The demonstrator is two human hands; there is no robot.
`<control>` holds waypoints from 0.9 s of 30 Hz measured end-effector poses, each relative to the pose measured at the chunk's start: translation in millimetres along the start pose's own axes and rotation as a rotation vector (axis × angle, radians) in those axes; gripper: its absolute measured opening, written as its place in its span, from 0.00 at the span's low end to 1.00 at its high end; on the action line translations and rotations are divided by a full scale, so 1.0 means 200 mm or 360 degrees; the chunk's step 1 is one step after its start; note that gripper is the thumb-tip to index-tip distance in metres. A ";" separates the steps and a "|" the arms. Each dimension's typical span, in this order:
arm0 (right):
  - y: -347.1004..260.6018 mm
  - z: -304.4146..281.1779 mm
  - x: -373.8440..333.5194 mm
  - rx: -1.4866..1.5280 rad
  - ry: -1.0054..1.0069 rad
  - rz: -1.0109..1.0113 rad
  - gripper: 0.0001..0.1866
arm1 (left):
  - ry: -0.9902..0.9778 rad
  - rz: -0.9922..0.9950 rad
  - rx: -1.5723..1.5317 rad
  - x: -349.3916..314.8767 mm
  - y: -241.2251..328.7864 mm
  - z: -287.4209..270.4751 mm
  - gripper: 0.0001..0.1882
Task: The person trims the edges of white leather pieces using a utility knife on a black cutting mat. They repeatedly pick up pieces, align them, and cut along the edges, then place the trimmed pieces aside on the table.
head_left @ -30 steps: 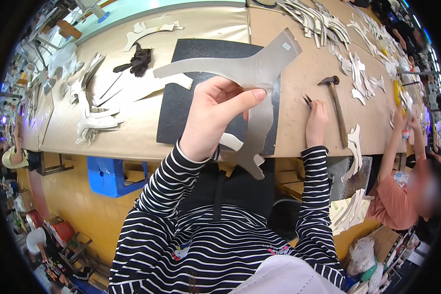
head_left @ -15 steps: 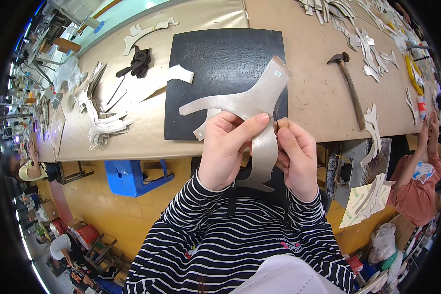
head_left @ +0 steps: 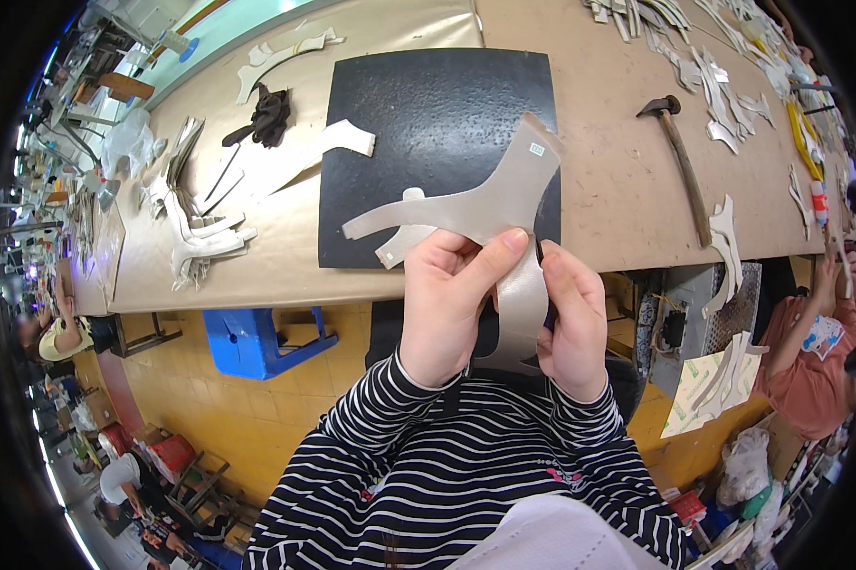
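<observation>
Piece (head_left: 485, 204) of silvery sheet, branched, sits in both hands above the near part of a black board (head_left: 437, 104), one branch reaching nearer than the tabletop (head_left: 604, 190). The left hand (head_left: 442, 309) pinches its middle, thumb on top, fingers beneath. The right hand (head_left: 575, 318) has thumb and fingers close together at its right edge; a dark tip shows there, too hidden to name. A pale strip (head_left: 406, 243) shows below the piece's left branch. Right of the board lies a hammer (head_left: 683, 171); left, a dark cloth (head_left: 270, 116) and, nearer, stacked pale pieces (head_left: 205, 242).
</observation>
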State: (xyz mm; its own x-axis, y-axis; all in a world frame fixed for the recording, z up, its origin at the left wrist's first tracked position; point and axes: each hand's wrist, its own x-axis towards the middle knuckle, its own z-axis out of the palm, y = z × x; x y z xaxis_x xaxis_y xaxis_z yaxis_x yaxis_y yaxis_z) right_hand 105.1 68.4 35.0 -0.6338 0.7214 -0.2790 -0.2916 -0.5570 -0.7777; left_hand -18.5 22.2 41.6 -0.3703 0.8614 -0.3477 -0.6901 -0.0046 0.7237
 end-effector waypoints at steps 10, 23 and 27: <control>0.01 -0.01 -0.02 0.0063 -0.0005 -0.0026 0.17 | 0.0012 0.0189 0.0212 -0.03 -0.01 0.02 0.10; 0.02 -0.02 -0.03 0.0210 -0.0074 -0.0026 0.17 | -0.0004 0.0191 0.0276 -0.04 0.00 0.03 0.09; 0.02 -0.02 -0.03 0.0253 -0.0057 -0.0037 0.17 | 0.0022 0.0170 0.0279 -0.04 0.00 0.04 0.10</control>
State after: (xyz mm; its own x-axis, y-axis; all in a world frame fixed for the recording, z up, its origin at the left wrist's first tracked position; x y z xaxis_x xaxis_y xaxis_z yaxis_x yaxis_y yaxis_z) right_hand 110.3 63.5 31.4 -0.6496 0.7215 -0.2395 -0.4143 -0.6002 -0.6842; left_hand -11.5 19.1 49.4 -0.4449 0.8536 -0.2710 -0.5282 -0.0058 0.8491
